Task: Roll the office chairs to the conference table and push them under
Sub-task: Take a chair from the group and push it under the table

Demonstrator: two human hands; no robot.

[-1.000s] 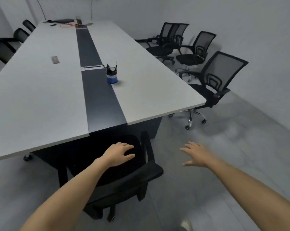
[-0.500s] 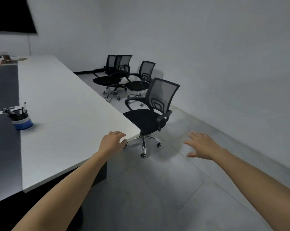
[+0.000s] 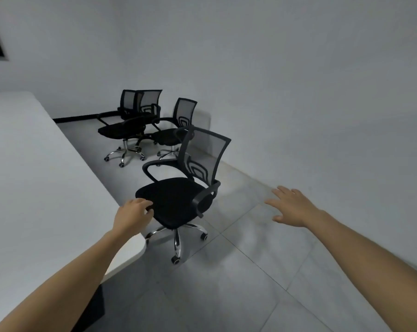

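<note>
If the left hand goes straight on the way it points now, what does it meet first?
Probably the seat of the nearest chair: the left hand is at its front edge, though contact is unclear.

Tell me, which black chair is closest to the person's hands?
The nearest chair, beside the table corner by the left hand; the other chairs stand farther back by the wall.

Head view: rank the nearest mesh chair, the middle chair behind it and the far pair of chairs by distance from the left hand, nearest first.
1. Nearest mesh chair: right beside the left hand, at the table corner.
2. Middle chair: behind it, near the wall.
3. Far pair of chairs: farthest back, toward the room's corner; these two overlap, too close to rank.
</note>
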